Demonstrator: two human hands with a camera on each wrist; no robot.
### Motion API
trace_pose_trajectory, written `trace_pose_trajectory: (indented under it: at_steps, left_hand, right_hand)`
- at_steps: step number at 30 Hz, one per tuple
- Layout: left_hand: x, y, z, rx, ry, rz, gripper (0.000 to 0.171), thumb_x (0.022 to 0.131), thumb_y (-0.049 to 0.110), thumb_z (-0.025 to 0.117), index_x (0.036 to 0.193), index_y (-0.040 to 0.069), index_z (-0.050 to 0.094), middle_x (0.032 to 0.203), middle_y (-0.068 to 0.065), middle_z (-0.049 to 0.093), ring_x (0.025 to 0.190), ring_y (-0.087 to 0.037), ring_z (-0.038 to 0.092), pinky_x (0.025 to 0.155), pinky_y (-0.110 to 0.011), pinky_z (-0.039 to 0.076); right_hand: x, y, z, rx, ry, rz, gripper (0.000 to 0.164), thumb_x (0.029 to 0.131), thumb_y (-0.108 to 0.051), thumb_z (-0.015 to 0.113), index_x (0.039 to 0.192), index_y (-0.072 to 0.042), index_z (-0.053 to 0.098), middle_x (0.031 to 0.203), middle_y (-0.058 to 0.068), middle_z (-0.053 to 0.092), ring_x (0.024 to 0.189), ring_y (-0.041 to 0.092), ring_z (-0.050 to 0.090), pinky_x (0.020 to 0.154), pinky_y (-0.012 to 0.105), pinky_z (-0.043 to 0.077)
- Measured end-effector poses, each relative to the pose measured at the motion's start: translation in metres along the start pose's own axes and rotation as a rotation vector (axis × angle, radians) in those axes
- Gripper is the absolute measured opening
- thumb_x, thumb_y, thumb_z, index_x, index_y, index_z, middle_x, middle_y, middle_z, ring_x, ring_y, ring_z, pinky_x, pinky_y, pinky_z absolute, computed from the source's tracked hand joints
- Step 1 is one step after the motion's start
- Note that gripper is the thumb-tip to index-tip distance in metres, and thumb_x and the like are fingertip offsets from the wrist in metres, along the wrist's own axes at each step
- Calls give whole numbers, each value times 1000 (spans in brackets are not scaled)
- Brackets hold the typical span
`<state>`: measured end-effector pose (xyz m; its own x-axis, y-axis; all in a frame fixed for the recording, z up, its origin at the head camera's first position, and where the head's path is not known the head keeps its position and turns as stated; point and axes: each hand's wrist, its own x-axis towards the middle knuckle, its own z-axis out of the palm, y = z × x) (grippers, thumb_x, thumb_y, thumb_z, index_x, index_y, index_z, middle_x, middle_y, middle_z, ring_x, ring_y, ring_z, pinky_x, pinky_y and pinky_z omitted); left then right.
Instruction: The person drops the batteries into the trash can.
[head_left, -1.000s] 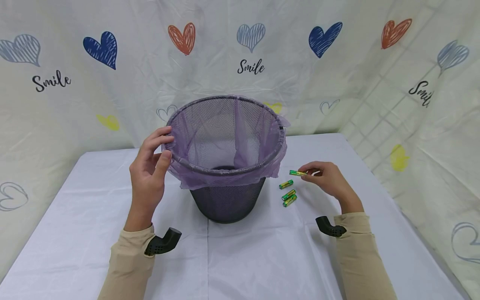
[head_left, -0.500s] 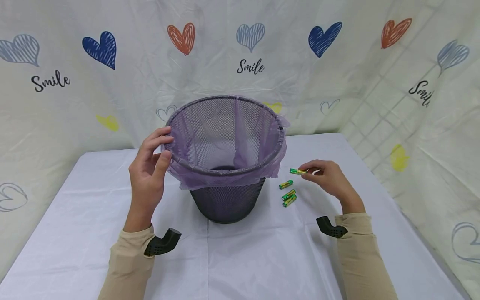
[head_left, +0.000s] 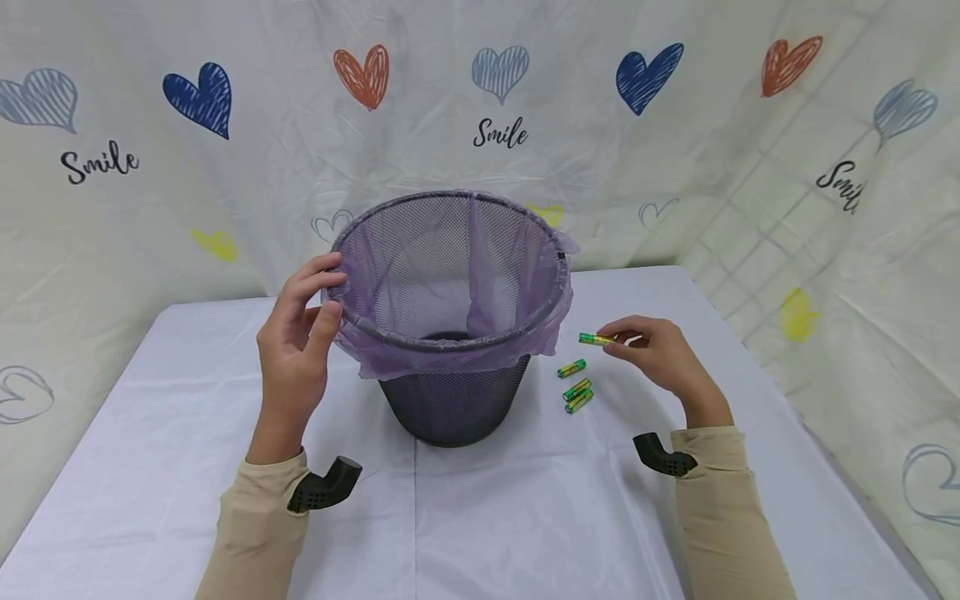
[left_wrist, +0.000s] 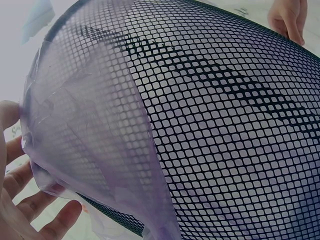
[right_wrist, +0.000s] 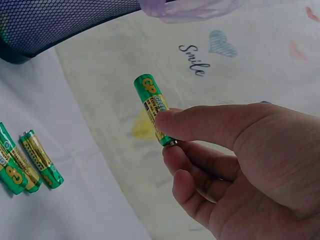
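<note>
Between the thumb and fingers of the right grip [head_left: 660, 358], a green-and-gold battery [head_left: 595, 339] is pinched by one end and raised off the white-covered desk [head_left: 495, 533]; its other end, lettered GP, reaches out leftward from the fingertips, and its metal nub sits by the finger pads. Below that grip and a little to its left, three more cells lie on the desk: the upper loose battery [head_left: 572, 368] by itself, then, nearer the person, the middle loose battery [head_left: 577, 389] and the lower loose battery [head_left: 579, 402], touching side by side. Farther left of the right grip stands the black mesh bin [head_left: 453, 408], upright, with a purple liner [head_left: 450, 360] folded over its rim and hanging down outside; the held battery is outside the bin, just beside the overhanging liner. At the opposite side of the bin, the left grip [head_left: 292, 358] holds the rim through the liner, fingers bent at its edge and the thumb on the nearer side. Behind each grip, toward the person, comes a beige sleeve [head_left: 723, 517] with a black wrist device [head_left: 663, 456] at the cuff. Beyond both grips hangs a pale backdrop [head_left: 420, 158] printed with blue, red and yellow hearts and the word Smile.
</note>
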<state>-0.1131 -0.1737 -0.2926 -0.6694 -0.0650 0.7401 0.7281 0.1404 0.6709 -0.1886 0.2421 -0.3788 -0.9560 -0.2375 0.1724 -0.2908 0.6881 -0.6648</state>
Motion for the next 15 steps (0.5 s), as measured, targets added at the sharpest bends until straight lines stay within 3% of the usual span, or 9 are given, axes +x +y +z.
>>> trace_pose_trajectory:
  at_steps: [15]
  left_hand:
    - [0,1,0,8,-2,-4,29,90,1,48,114,-16,50,130,-26,46,127,-30,41,87,-21,45]
  right_hand:
    - [-3,-9,-4,-3,37,-33,18,83,-21,67,100,-18,69,96,1,66,82,4,55,70,15,47]
